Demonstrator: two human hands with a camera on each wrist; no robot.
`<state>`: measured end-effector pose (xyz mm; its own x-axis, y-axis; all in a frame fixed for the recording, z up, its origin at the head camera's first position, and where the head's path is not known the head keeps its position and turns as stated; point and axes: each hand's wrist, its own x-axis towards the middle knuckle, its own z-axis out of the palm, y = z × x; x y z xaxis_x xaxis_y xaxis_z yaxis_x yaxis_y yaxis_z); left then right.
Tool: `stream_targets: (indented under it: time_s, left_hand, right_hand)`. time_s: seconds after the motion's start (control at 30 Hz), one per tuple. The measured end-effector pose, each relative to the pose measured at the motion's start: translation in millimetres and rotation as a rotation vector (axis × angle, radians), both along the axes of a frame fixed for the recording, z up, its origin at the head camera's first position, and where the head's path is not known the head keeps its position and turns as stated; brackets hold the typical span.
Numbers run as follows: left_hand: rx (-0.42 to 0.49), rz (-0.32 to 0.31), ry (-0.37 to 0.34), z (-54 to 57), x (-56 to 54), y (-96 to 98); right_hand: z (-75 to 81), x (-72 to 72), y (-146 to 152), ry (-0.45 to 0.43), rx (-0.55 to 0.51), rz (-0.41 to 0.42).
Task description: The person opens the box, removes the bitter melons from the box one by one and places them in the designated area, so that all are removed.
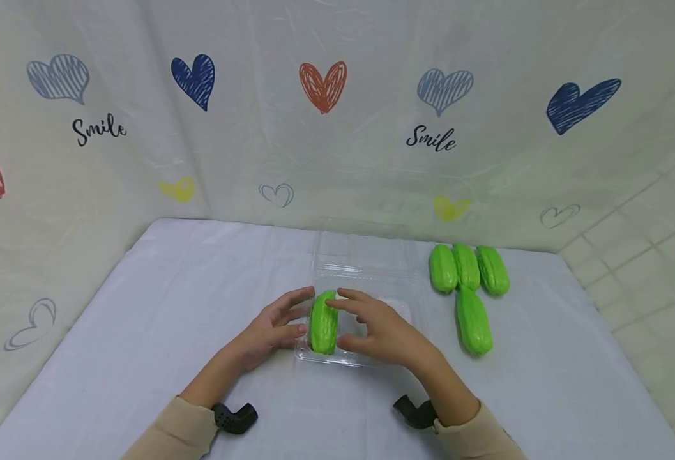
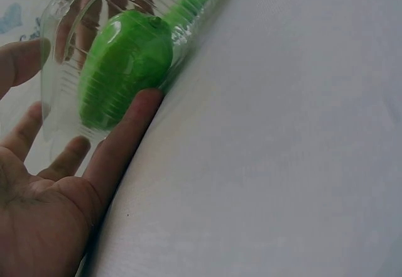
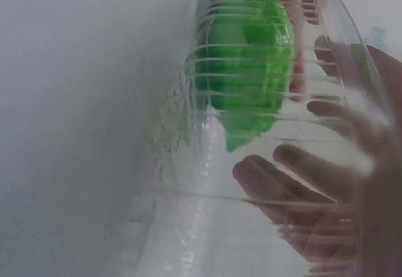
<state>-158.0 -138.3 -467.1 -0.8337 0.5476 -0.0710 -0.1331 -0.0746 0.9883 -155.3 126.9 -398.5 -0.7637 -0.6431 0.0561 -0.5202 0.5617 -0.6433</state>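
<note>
A bright green, wrinkled, oblong vegetable [image 1: 323, 322] lies at the left side of a clear plastic clamshell box [image 1: 366, 361], whose lid is folded back. My left hand [image 1: 271, 331] is at the box's left side, fingers extended. In the left wrist view, one left finger [image 2: 129, 135] lies along the outside of the clear wall, under the green vegetable [image 2: 129, 70]. My right hand [image 1: 380, 326] hovers over the box, its fingers spread, one index fingertip overlapping the vegetable in the head view. Through the ribbed wall in the right wrist view, right fingers [image 3: 295, 189] appear apart from it.
Several more green vegetables [image 1: 475, 322] lie to the right of the box, three in a row and one in front. A white cloth [image 1: 211, 281] covers the table. Behind it hangs a sheet [image 1: 371, 166] printed with hearts.
</note>
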Motion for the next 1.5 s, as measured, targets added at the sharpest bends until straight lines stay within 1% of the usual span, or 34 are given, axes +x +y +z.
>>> stream_targets:
  time_s: [0.33,0.7,0.97,1.17,1.33,1.5]
  left_hand:
    - [0.011,-0.006,-0.002,-1.3,-0.8,-0.1]
    - [0.018,-0.003,-0.005,-3.2,-1.7,-0.2]
    - [0.046,-0.002,-0.012,-2.9,-1.4,0.1]
    - [0.068,-0.007,-0.02,-1.2,-1.0,0.0]
    - [0.073,-0.009,-0.019,-1.4,-1.2,-0.6]
    - [0.073,-0.013,-0.015,-2.5,-1.5,-0.5]
  right_hand:
    - [-6.7,2.2,-8,-0.012,0.052,-0.001]
    - [-9.9,3.3,-9,-0.017,0.056,-0.015]
    - [-9.2,2.2,-7,-0.02,0.064,-0.02]
    - [-8.5,1.4,-6,-0.01,0.044,-0.02]
    - [-11.1,0.9,-8,-0.022,0.027,-0.015]
    - [-14.0,1.1,-9,-0.018,0.045,-0.024]
